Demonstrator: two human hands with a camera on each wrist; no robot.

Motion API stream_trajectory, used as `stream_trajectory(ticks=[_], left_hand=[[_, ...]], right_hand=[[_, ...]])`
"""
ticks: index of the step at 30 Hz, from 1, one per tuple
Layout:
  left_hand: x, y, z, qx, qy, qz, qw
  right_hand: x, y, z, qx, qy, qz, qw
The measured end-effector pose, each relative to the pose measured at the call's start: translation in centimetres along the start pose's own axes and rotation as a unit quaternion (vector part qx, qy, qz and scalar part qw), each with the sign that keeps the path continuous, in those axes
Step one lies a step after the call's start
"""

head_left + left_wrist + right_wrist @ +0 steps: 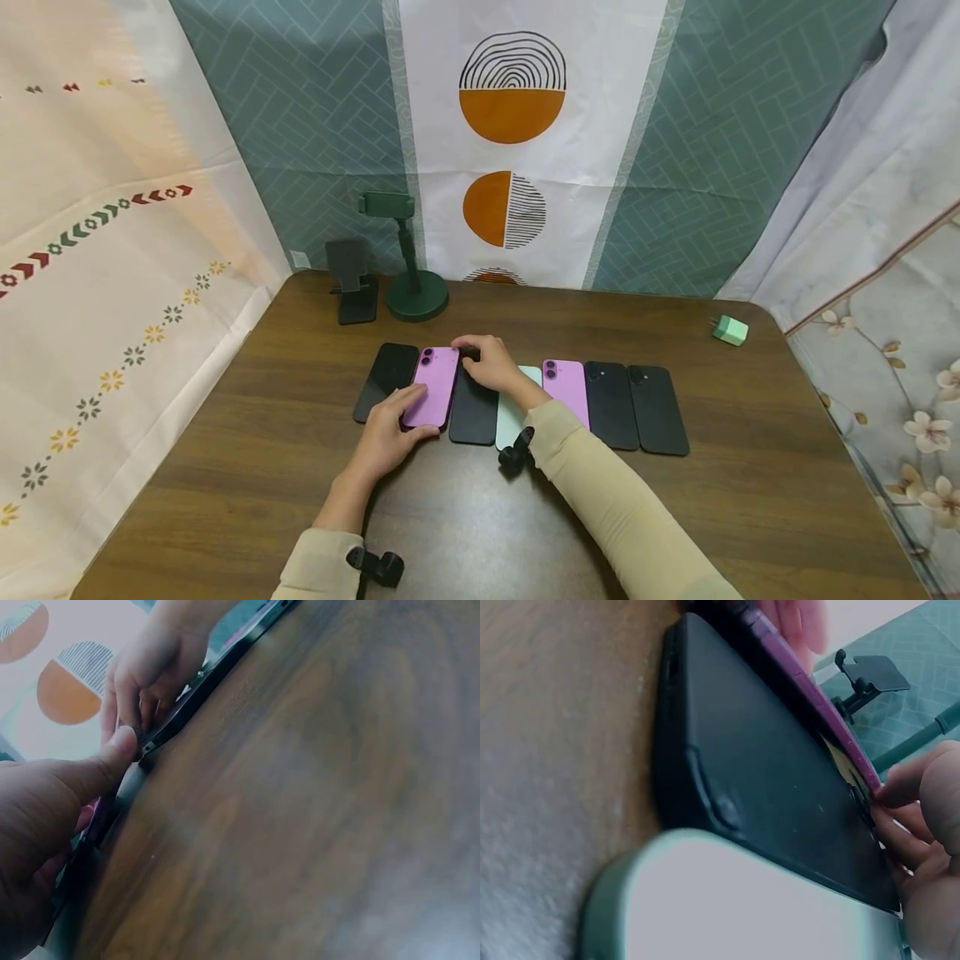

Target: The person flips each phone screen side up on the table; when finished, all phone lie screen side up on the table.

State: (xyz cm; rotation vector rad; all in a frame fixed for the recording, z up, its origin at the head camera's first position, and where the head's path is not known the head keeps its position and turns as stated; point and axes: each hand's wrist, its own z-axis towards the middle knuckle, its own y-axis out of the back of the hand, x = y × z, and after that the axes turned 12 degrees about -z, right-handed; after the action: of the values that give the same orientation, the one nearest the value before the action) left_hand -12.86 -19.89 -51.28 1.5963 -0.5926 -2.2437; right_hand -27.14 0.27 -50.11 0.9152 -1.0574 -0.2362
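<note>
At the far left of the wooden table (750, 467), a black phone stand (352, 279) and a green phone stand (414, 262) are upright near the wall, apart from the phones. In front of them, a dark smartphone (386, 379) lies flat, starting a row of seven.

Next comes the lilac smartphone (440, 385), second in the row, with its camera side facing up. The left hand (386, 429) grips its lower left part, fingers over the left side and thumb at the bottom edge, probably to steady that end. The right hand (491, 367) pinches its top right corner between thumb and fingers. In the right wrist view, its near edge stands above the black smartphone (472, 412) beside it; that diagonal hold seems meant to control the phone's tilt without pressing on its neighbour.

Further right, a mint smartphone (510, 419) lies partly under the right forearm, then a second lilac smartphone (567, 385) and two black handsets (611, 404), all flat and close together, apparently lined up for easy comparison. A mint charger (731, 330) sits well apart, near the far right corner.
</note>
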Motion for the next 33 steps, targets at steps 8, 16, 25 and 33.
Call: stream_trajectory(ticks=[8, 16, 25, 33], left_hand=[[0.05, 0.04, -0.15, 0.003, -0.031, 0.002, 0.9995], [-0.62, 0.34, -0.12, 0.028, -0.010, 0.006, 0.9995], [-0.46, 0.61, -0.24, 0.009, -0.001, -0.016, 0.9998], [-0.19, 0.42, -0.35, -0.012, -0.026, -0.038, 0.9989]], right_hand=[[-0.18, -0.03, -0.02, 0.003, 0.018, 0.015, 0.9997], [-0.20, 0.32, 0.00, -0.015, 0.043, 0.019, 0.9988], [-0.30, 0.45, -0.02, -0.013, 0.066, 0.054, 0.9962], [-0.24, 0.50, 0.31, 0.009, 0.077, 0.069, 0.9946]])
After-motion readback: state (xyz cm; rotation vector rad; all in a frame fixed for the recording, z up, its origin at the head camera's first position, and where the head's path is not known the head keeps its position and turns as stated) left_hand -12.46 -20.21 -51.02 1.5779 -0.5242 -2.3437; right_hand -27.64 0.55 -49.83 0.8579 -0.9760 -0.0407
